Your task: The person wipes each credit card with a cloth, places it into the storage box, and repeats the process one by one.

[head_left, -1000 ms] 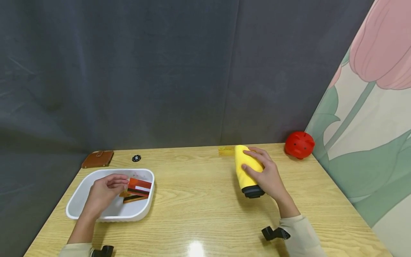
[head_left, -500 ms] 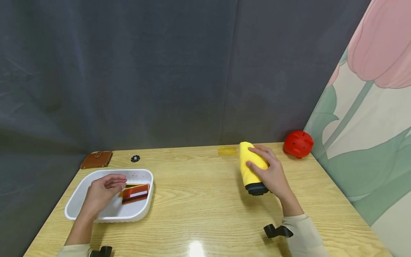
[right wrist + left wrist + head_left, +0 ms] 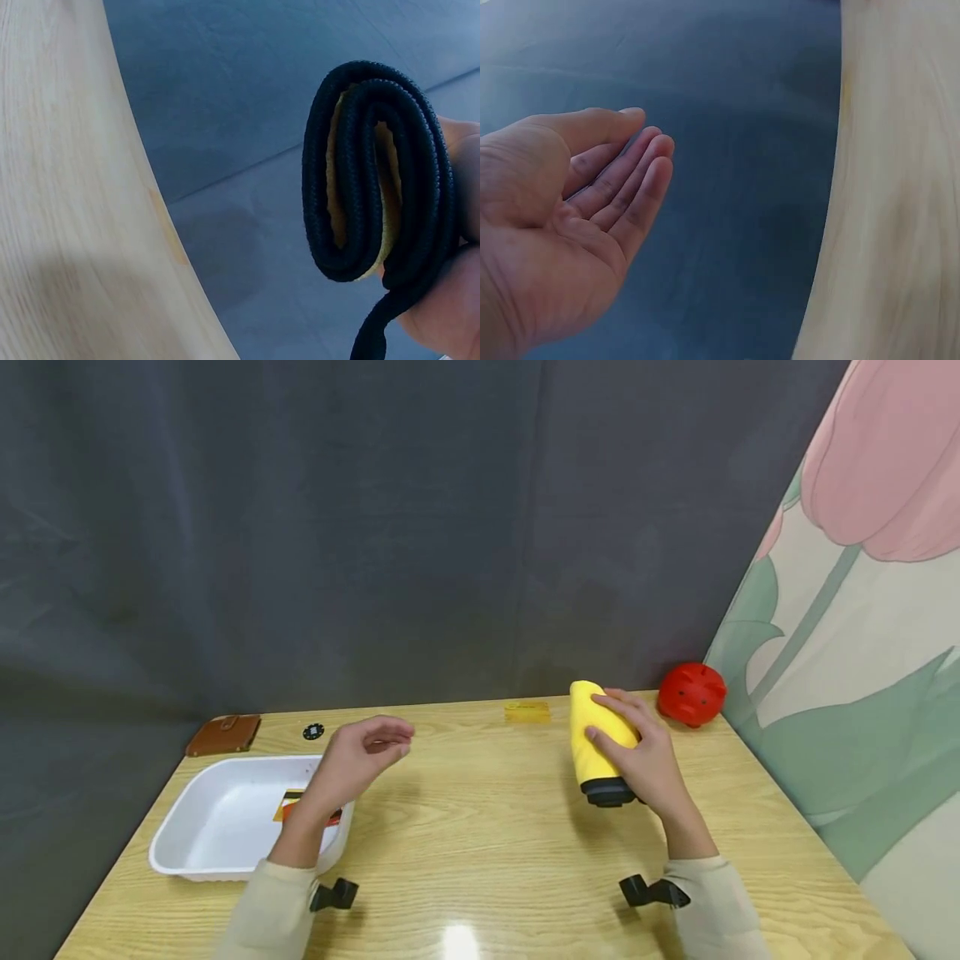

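Note:
My right hand (image 3: 647, 764) grips a rolled yellow towel (image 3: 596, 739) with black edging, tilted and raised above the table. In the right wrist view, the end of the roll shows folded layers of black trim (image 3: 349, 172) and a loose strap hanging below. My left hand (image 3: 360, 764) holds nothing; it hovers at the right end of a white tray (image 3: 217, 818), fingers loosely bent with the thumb near the index finger, as the left wrist view also shows. Inside the tray lie a yellow card (image 3: 288, 802) and a red card (image 3: 335, 817), partly hidden behind the left wrist.
A brown leather wallet (image 3: 223, 736) and a black poker chip (image 3: 313, 732) lie behind the tray. At the back right corner stands a red piggy bank (image 3: 692, 695). A yellow strip (image 3: 527, 712) lies at the table's back edge, before a dark curtain (image 3: 375, 535).
My left hand has risen out of the tray and moved right, leaving the cards behind. The right hand has shifted slightly right and back with the towel. The cards shifted within the tray.

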Motion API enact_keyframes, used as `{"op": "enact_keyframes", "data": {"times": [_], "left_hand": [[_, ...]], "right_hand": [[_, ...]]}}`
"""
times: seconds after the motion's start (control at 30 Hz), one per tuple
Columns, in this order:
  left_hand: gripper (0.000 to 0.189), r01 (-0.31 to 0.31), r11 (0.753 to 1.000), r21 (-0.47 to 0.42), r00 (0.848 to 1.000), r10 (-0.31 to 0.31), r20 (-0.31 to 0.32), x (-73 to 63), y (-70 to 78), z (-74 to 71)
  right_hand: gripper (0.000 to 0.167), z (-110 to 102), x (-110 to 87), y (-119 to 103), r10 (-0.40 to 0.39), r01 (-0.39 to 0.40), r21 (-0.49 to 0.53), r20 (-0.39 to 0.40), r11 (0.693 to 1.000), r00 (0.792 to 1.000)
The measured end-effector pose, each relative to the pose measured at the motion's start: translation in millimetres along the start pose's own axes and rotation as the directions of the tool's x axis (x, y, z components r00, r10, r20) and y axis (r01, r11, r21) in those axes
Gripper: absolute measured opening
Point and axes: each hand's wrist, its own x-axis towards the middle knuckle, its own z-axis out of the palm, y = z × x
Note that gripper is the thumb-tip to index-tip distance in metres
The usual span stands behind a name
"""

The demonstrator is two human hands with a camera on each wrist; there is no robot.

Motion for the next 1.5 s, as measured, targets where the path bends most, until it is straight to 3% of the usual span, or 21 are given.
{"op": "enact_keyframes", "data": {"times": [0.1, 0.27, 0.47, 0.63, 0.77, 0.97, 1.1, 1.3, 1.5], "left_hand": [[0.026, -0.02, 0.998, -0.059, 0.998, 0.023, 0.059, 27.9, 6.0, 26.2], [0.028, -0.001, 0.992, -0.127, 0.991, 0.018, 0.129, 66.0, -2.0, 60.6], [0.03, 0.044, 0.986, -0.16, 0.99, -0.022, 0.142, 103.0, -20.0, 95.1], [0.034, 0.051, 0.979, -0.196, 0.994, -0.031, 0.107, 125.7, -40.1, 124.9], [0.039, 0.062, 0.982, -0.178, 0.996, -0.05, 0.067, 135.5, -48.7, 141.6], [0.049, 0.067, 0.996, -0.051, 0.997, -0.065, 0.048, 140.1, -55.8, 150.8], [0.056, 0.115, 0.993, 0.001, 0.991, -0.114, 0.064, 140.9, -58.0, 150.1], [0.061, 0.115, 0.987, 0.116, 0.983, -0.13, 0.132, 141.6, -56.0, 143.5], [0.055, 0.121, 0.976, 0.182, 0.977, -0.15, 0.155, 140.8, -54.6, 140.8]], "right_hand": [[0.046, -1, -1.7, -3, 0.0, 0.0, 0.01, -0.009, 1.0, 1.0], [0.047, -4, -4.3, -5, 0.018, -0.018, 0.024, -0.013, 1.0, 1.0], [0.045, -11, -2.7, -2, 0.009, -0.009, 0.014, -0.032, 1.0, 0.999], [0.044, -15, -5.1, -4, 0.022, -0.021, 0.018, -0.04, 1.0, 0.999], [0.045, -19, -7.9, -5, 0.045, -0.043, 0.037, -0.059, 0.998, 0.997], [0.046, -24, -13.5, -7, 0.072, -0.068, 0.052, -0.093, 0.996, 0.993], [0.046, -27, -15.0, -9, 0.082, -0.076, 0.059, -0.105, 0.995, 0.991], [0.046, -29, -14.8, -9, 0.088, -0.081, 0.063, -0.112, 0.995, 0.99], [0.046, -30, -16.6, -8, 0.1, -0.093, 0.062, -0.107, 0.994, 0.989]]}}
